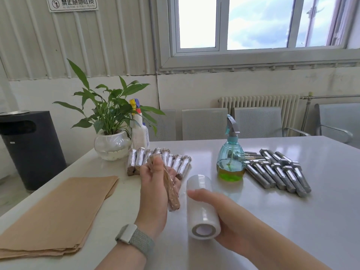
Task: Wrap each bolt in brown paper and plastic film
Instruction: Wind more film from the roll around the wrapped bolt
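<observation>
Film stage now. Left hand point(155, 184) grips paper-wrapped bolt point(171, 189) above table point(272, 221); right hand point(224, 217) curled round plastic film roll point(201, 207). Film probably already started on bolt, hard to tell. Next: keep film taut, roll bolt.

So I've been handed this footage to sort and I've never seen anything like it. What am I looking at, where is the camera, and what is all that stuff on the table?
There is one picture, from a wide-angle camera worn on a person's head, looking forward and down at their own bare hands; no robot is involved. The left hand, with a watch on its wrist, grips a bolt wrapped in brown paper, with some film already round it. The right hand holds a roll of plastic film. On the white table lie a stack of brown paper sheets at left, a row of finished wrapped bolts behind the hands, and bare steel bolts at right beside a teal spray bottle. A potted plant and a white spray bottle stand at the far edge.
</observation>
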`<action>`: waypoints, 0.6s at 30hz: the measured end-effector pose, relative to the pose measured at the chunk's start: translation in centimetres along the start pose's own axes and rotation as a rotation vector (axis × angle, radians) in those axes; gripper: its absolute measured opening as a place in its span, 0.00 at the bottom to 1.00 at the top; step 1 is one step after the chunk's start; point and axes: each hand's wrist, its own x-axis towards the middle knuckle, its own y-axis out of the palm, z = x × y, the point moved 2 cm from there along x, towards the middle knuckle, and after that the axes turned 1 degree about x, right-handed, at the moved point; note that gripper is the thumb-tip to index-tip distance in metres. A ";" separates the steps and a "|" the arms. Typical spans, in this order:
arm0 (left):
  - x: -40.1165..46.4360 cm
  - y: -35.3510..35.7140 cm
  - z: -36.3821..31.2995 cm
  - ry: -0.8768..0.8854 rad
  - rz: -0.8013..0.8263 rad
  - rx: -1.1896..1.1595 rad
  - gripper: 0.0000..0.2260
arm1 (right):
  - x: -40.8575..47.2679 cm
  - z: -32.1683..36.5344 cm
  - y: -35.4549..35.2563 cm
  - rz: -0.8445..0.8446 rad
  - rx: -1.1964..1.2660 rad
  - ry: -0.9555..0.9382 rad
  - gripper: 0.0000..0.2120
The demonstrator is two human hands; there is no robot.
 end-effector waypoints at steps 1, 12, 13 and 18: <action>0.1 0.1 0.0 0.013 -0.005 0.020 0.15 | -0.1 0.0 0.1 0.014 -0.018 -0.005 0.29; 0.3 -0.4 1.7 -0.055 0.110 0.368 0.31 | -0.4 0.4 -0.3 -0.102 -0.099 -0.080 0.25; 0.3 -0.4 1.9 -0.047 0.134 0.432 0.28 | -0.4 0.4 -0.6 -0.108 -0.098 -0.058 0.24; -0.1 -0.2 1.7 -0.093 0.170 0.482 0.35 | -0.3 1.1 -1.8 -0.141 -0.095 -0.015 0.19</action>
